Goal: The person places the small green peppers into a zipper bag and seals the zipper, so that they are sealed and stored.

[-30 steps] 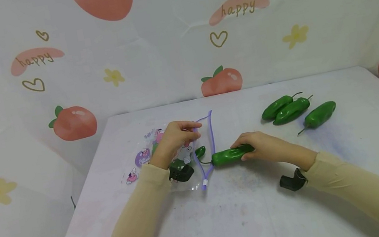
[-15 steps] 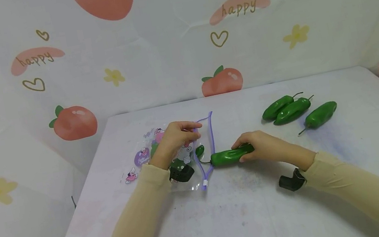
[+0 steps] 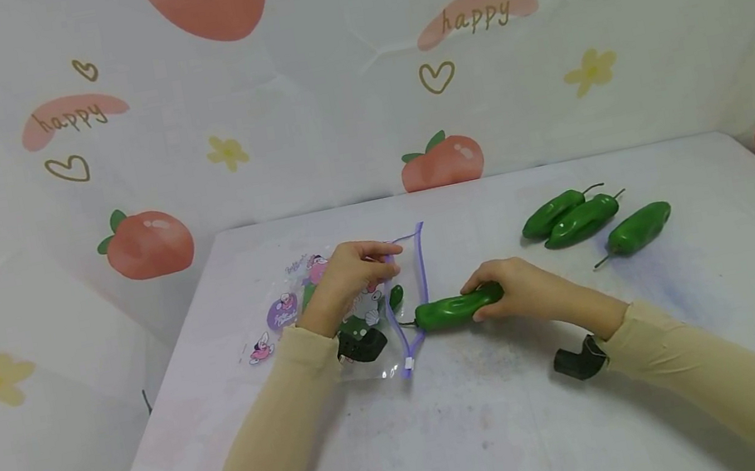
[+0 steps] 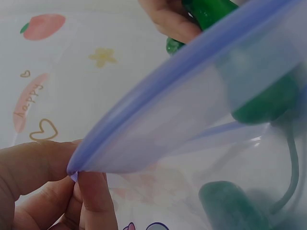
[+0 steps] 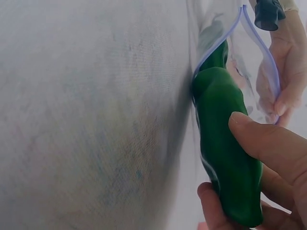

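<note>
My left hand [image 3: 349, 278] pinches the purple-edged rim of a clear printed zip bag [image 4: 144, 110], holding its mouth apart. In my right hand [image 3: 525, 289] is a green pepper [image 5: 225, 148], gripped near its blunt end between thumb and fingers. Its stem end points left into the bag's mouth, just past the purple rim in the head view. Another green pepper [image 4: 232, 206] lies inside the bag, seen through the plastic. The bag's left part is partly hidden behind my left hand and wrist.
Several more green peppers lie at the back right of the white table [image 3: 488, 435]: two side by side, with one pepper [image 3: 638, 229] apart to their right. A white slider [image 3: 409, 363] sits at the near end of the bag's rim. A printed cloth [image 3: 325, 110] hangs behind.
My right hand has moved slightly left, taking the pepper's stem end a little further into the bag's mouth. My left hand has kept its place on the rim.
</note>
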Motion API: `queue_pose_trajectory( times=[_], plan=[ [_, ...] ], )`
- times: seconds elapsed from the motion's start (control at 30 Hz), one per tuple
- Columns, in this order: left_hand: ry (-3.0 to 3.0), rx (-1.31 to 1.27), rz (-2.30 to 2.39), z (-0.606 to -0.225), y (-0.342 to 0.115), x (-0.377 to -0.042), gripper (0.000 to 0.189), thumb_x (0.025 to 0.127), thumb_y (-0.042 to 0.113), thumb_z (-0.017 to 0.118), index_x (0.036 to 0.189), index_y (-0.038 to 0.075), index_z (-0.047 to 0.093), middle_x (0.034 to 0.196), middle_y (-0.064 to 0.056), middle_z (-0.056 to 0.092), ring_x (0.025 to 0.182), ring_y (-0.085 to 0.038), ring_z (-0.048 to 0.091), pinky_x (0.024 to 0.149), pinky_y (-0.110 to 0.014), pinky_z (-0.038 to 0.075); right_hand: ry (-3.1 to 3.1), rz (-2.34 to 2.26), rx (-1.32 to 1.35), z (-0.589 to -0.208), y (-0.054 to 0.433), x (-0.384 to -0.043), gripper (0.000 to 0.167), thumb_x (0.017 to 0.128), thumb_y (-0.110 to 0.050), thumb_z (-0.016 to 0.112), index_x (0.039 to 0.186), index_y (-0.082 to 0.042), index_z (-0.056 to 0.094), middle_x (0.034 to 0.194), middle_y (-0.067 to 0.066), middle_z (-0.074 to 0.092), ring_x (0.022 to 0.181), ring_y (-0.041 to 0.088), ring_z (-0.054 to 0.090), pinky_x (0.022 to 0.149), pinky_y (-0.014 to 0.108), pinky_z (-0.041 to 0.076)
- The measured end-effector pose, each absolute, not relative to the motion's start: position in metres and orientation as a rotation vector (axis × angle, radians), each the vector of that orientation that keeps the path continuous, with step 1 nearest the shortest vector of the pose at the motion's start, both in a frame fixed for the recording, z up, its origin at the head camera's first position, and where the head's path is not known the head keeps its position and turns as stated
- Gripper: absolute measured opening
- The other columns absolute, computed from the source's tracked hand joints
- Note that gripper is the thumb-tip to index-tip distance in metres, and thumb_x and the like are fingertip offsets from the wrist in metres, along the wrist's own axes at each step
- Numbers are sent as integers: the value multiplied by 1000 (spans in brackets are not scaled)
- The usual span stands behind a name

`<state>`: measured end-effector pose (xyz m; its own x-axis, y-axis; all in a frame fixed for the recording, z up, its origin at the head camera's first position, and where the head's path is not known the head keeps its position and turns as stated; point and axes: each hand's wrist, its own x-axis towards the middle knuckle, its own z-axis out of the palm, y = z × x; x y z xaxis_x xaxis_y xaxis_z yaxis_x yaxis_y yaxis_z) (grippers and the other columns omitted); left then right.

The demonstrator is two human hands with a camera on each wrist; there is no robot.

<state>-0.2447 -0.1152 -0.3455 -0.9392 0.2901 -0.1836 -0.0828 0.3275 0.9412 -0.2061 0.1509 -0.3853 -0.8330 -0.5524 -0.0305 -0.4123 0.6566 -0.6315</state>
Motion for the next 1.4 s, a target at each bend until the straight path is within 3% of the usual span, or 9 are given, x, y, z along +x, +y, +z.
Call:
queue_pose_trajectory(
  times=[0.53,0.8,1.07,1.4],
  plan=[
    [2279,205,1645,-344,-117,-245,30,85,0,67,114,1,69,76,-1,57,55,-12,39,54,-23,38,2665,-972,-838,-385,147,-205,35,81,-18,79,113,-7,69,105,5,69,87,12,58,78,32,51],
    [2278,216,1653,-344,-117,-245,29,86,-1,66,115,0,69,75,-1,58,54,-12,38,53,-23,37,2653,-1021,-853,-385,145,-206,32,80,-16,79,108,-7,67,98,2,69,84,11,58,80,40,52],
    [2290,210,1631,-344,-117,-245,29,86,1,67,115,1,69,76,-2,57,55,-13,39,55,-24,38,2643,-1083,-859,-384,144,-205,30,79,-16,80,104,-8,66,95,-1,68,84,10,61,82,37,52],
    [2279,182,1650,-344,-115,-245,29,85,-1,67,114,1,70,75,-2,53,54,-12,39,54,-23,38,2612,-1124,-888,-384,145,-204,27,82,-17,78,106,-9,67,102,2,68,90,13,60,87,43,54]
  ],
)
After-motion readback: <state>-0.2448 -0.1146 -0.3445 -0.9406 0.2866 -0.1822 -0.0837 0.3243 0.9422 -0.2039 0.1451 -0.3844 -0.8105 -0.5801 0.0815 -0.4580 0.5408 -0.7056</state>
